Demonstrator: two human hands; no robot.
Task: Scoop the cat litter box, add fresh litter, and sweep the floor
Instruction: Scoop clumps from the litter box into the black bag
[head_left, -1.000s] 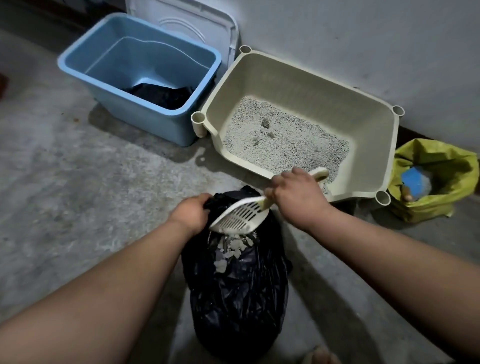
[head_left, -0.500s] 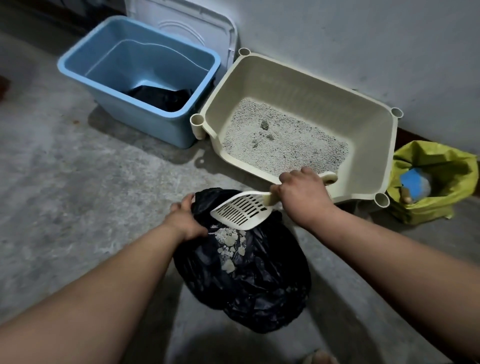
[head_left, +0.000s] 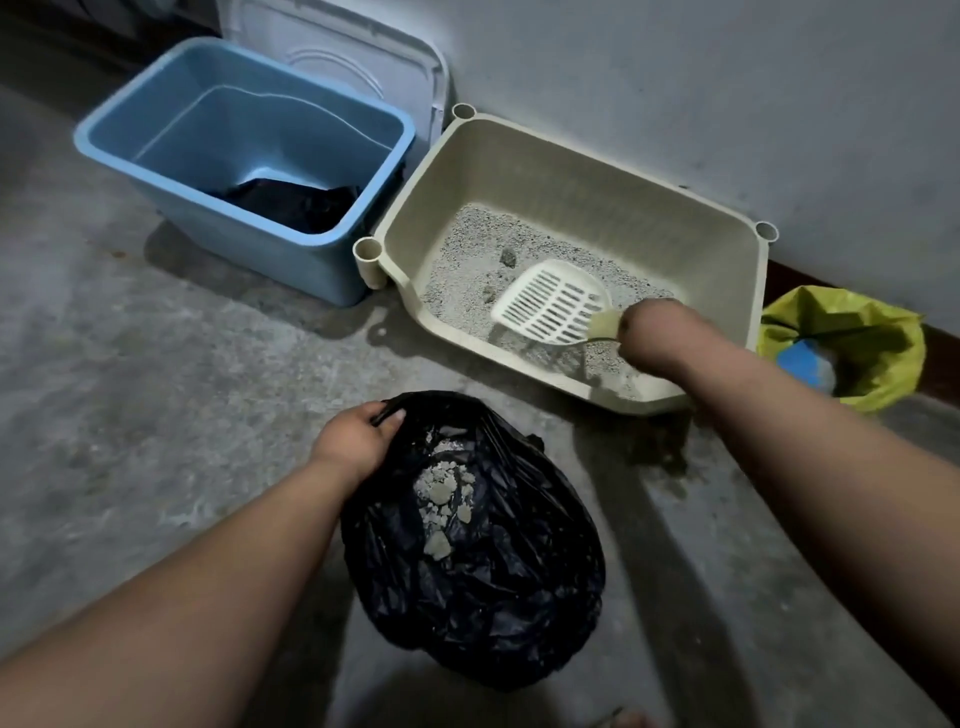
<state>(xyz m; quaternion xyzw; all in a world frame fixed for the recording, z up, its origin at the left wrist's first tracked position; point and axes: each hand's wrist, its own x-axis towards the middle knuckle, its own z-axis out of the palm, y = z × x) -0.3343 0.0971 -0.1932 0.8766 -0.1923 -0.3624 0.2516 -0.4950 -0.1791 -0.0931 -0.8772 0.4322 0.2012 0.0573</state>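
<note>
Before the box (head_left: 597, 171), the left hand (head_left: 353, 441) pinches the bag (head_left: 493, 597) rim, holding it open over clumps (head_left: 441, 488). Inside the box, the right hand (head_left: 654, 332) grips the empty scoop (head_left: 550, 306) above litter (head_left: 467, 280) near dark lumps (head_left: 507, 257). If the bag mouth sags, the next load may spill on the floor (head_left: 156, 389).

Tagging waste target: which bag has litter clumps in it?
The black bag on the floor, rim gripped by the left hand: pale clumps inside. The yellow bag holds something blue; the dark one in the blue bin shows none.
</note>
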